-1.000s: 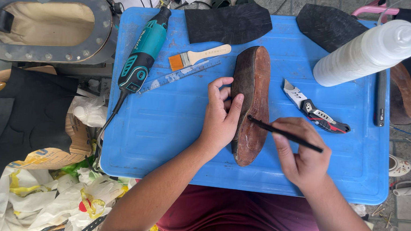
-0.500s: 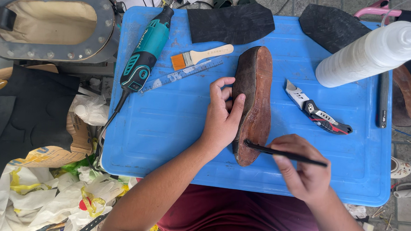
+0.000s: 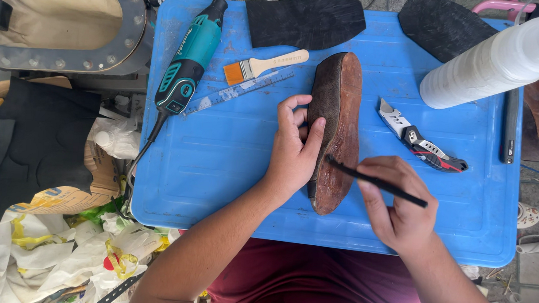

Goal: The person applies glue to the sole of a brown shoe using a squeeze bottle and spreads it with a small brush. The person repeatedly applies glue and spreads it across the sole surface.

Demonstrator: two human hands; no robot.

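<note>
1. Brown leather shoe lies sole-up near the middle of the blue tabletop, toe end toward the person.
2. Left hand grasps the shoe along its left edge, thumb resting on the upper and fingers curled at the side.
3. Right hand is clenched around a thin black pen; the pen's tip touches the sole near the shoe's lower right edge.
4. Folding utility knife lies just right of the shoe, apart from both hands.
5. White squeeze bottle lies tilted at the upper right corner.
6. Teal rotary tool lies at the upper left, its cord running off the tabletop edge.
7. Small paintbrush with orange bristles and a clear ruler lie between the rotary tool and the shoe.
8. Two black rubber sole sheets lie along the far edge.
</note>
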